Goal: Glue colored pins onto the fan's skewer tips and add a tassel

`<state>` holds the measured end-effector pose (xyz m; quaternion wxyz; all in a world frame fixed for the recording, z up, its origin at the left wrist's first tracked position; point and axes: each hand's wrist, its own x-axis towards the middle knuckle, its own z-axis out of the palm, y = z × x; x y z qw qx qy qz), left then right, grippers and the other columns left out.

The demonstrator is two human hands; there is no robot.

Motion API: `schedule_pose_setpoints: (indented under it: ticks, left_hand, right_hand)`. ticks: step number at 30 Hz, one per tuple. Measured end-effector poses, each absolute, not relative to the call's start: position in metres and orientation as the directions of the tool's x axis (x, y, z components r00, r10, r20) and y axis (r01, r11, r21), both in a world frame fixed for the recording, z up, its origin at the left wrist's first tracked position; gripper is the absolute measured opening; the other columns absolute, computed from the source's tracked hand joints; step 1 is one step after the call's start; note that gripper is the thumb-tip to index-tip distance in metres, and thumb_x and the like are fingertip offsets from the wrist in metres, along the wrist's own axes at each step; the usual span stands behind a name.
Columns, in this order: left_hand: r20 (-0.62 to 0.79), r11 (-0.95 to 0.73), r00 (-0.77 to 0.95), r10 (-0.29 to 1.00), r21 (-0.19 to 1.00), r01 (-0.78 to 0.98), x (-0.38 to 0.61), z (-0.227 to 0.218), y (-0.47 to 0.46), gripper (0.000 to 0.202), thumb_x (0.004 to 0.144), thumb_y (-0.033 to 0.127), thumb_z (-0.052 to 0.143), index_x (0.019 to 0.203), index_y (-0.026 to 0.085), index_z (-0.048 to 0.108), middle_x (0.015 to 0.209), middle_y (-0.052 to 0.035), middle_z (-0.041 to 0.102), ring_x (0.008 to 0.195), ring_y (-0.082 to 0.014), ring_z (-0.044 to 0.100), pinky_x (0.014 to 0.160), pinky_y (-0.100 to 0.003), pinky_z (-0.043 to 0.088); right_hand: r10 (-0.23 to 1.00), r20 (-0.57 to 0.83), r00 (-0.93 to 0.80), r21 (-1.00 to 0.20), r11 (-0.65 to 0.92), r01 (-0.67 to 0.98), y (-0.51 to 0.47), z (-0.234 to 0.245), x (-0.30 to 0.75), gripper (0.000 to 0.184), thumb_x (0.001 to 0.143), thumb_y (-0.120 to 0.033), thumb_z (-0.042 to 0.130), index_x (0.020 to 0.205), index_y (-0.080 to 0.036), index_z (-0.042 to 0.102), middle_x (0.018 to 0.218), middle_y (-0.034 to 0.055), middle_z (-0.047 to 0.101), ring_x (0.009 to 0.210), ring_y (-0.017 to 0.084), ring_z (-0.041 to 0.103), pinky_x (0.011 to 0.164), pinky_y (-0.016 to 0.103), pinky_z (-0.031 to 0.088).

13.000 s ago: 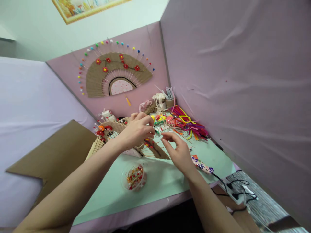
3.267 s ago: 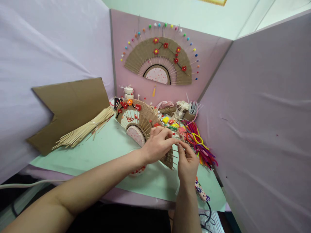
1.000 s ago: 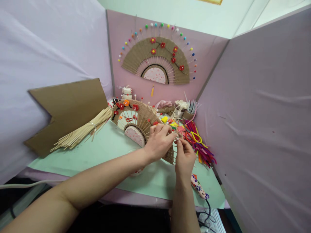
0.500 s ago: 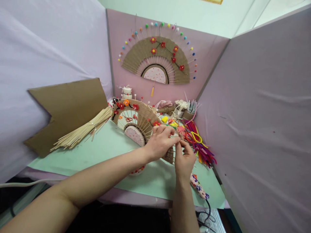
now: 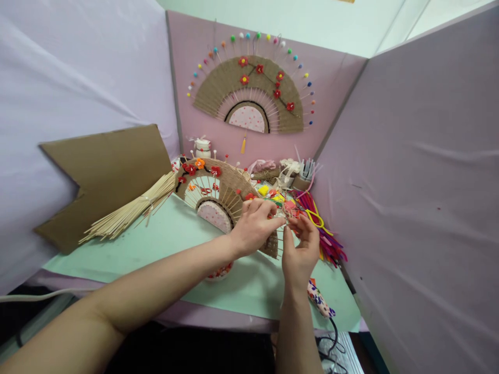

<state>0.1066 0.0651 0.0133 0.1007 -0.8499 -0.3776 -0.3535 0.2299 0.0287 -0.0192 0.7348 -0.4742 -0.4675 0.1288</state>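
Observation:
A woven twine fan [image 5: 240,182] with thin stick ribs, red and orange flowers and a spotted half-round base stands tilted on the table. My left hand [image 5: 253,227] is closed on the right part of this fan, thumb pointing right; the exact spot gripped is behind the fingers. Just beside that thumb, my right hand [image 5: 302,254] has its thumb and fingers apart. Loose brown twine [image 5: 288,209] lies around the fingertips, and I cannot make out which strands touch them. Bare ribs of the fan show below, between the hands.
On the left, a bundle of sticks [image 5: 134,205] leans by a cardboard sheet [image 5: 113,171]. At right are colourful pipe cleaners [image 5: 329,246], yellow-handled scissors [image 5: 315,218] and a patterned glue gun [image 5: 319,298] with a cord. Under my left forearm sits a bowl of beads [image 5: 221,274]. A finished fan [image 5: 218,85] hangs behind.
My right hand's fingers have spread from a pinch and shifted slightly right, away from my left thumb. My left hand stays on the fan. The view has shifted slightly.

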Motion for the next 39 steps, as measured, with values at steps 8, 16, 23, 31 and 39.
schedule_pose_setpoints:
  ticks: [8, 16, 23, 31, 39]
  left_hand:
    - [0.709, -0.705, 0.492, 0.506, 0.01, 0.71, 0.106, 0.0171, 0.0659, 0.023, 0.095, 0.031, 0.049, 0.11, 0.033, 0.066, 0.105, -0.0025, 0.054, 0.103, -0.0203, 0.039, 0.087, -0.036, 0.026]
    - [0.728, -0.687, 0.455, 0.514, 0.031, 0.726, 0.1077, 0.0169, 0.063, 0.019, 0.092, 0.024, 0.05, 0.101, 0.024, 0.067, 0.107, -0.006, 0.059, 0.103, -0.0222, 0.041, 0.088, -0.038, 0.029]
    - [0.735, -0.662, 0.43, 0.525, 0.034, 0.749, 0.107, 0.0198, 0.0616, 0.014, 0.09, 0.027, 0.053, 0.09, 0.021, 0.066, 0.099, -0.0073, 0.058, 0.098, -0.0233, 0.041, 0.084, -0.038, 0.03]
    - [0.722, -0.639, 0.431, 0.541, 0.02, 0.769, 0.1056, 0.0219, 0.0611, 0.02, 0.092, 0.032, 0.05, 0.086, 0.021, 0.066, 0.094, -0.0073, 0.055, 0.095, -0.0233, 0.039, 0.083, -0.04, 0.029]
    - [0.702, -0.639, 0.438, 0.561, 0.031, 0.768, 0.1064, 0.0227, 0.0618, 0.024, 0.093, 0.033, 0.048, 0.086, 0.021, 0.068, 0.095, -0.0072, 0.056, 0.096, -0.0235, 0.039, 0.083, -0.04, 0.028]
  right_hand:
    - [0.688, 0.529, 0.498, -0.835, 0.527, 0.158, 0.0333, -0.0211, 0.2293, 0.039, 0.081, -0.027, 0.063, 0.118, -0.019, 0.053, 0.106, 0.0088, 0.065, 0.098, 0.018, 0.064, 0.093, 0.04, 0.05]
    - [0.537, 0.69, 0.485, -0.723, 0.5, 0.476, 0.0281, -0.019, 0.2289, 0.045, 0.08, -0.029, 0.068, 0.121, -0.018, 0.054, 0.101, 0.0071, 0.062, 0.092, 0.018, 0.06, 0.084, 0.037, 0.051]
    - [0.409, 0.816, 0.408, -0.569, 0.451, 0.687, 0.0318, -0.0203, 0.225, 0.037, 0.084, -0.03, 0.064, 0.118, -0.017, 0.055, 0.088, 0.0046, 0.065, 0.08, 0.017, 0.062, 0.079, 0.035, 0.052]
    - [0.394, 0.809, 0.437, -0.584, 0.45, 0.675, 0.0337, -0.0215, 0.2243, 0.034, 0.085, -0.027, 0.063, 0.117, -0.016, 0.055, 0.086, 0.0042, 0.067, 0.079, 0.016, 0.064, 0.081, 0.035, 0.051]
    - [0.441, 0.757, 0.483, -0.652, 0.451, 0.61, 0.0341, -0.0235, 0.2224, 0.037, 0.084, -0.029, 0.065, 0.117, -0.017, 0.056, 0.089, 0.0052, 0.066, 0.081, 0.017, 0.063, 0.08, 0.035, 0.052]
